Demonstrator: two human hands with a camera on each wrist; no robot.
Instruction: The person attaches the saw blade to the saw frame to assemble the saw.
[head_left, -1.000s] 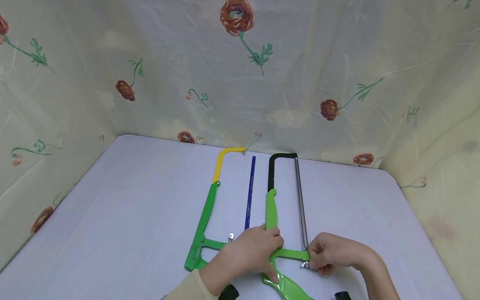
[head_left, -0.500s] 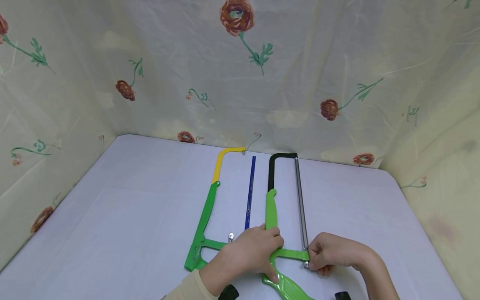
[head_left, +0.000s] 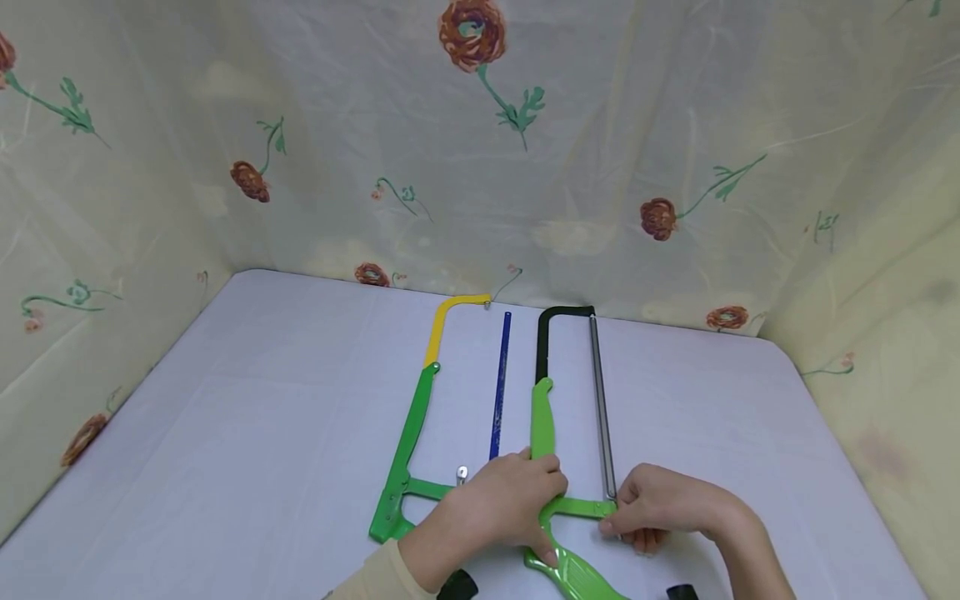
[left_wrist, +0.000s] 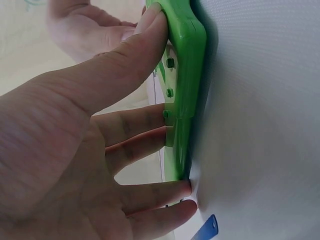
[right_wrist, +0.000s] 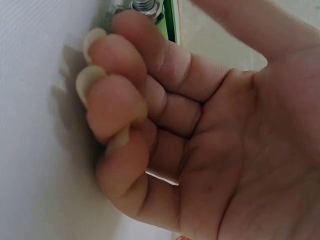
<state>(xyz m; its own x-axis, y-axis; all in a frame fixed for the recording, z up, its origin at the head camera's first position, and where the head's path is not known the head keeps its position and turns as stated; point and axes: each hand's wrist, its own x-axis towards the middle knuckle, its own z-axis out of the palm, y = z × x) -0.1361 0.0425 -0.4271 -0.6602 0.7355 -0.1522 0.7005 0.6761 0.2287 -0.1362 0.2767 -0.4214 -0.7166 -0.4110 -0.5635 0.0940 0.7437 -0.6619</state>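
Note:
A light green hacksaw (head_left: 543,421) with a black front arm and a grey blade (head_left: 602,408) lies flat on the table. My left hand (head_left: 504,500) grips its frame, thumb on the handle and fingers along the frame, seen also in the left wrist view. At the end of the hacksaw's short crosspiece, my right hand (head_left: 667,507) works with thumb and index finger at the wing nut (right_wrist: 116,11). In the head view those fingers cover the nut. A threaded bolt (right_wrist: 144,4) shows above the index fingertip in the right wrist view; the other fingers are curled.
Left of it lies a second hacksaw frame (head_left: 415,417), dark green with a yellow front arm, without a blade. A loose blue blade (head_left: 499,387) lies between the two. A silver fitting (head_left: 462,474) sits on the second frame's crosspiece. Flowered curtains surround the white table (head_left: 285,417).
The right thumb has moved left across the wing nut, which showed earlier and is now covered. The left hand and both hacksaws stay where they were.

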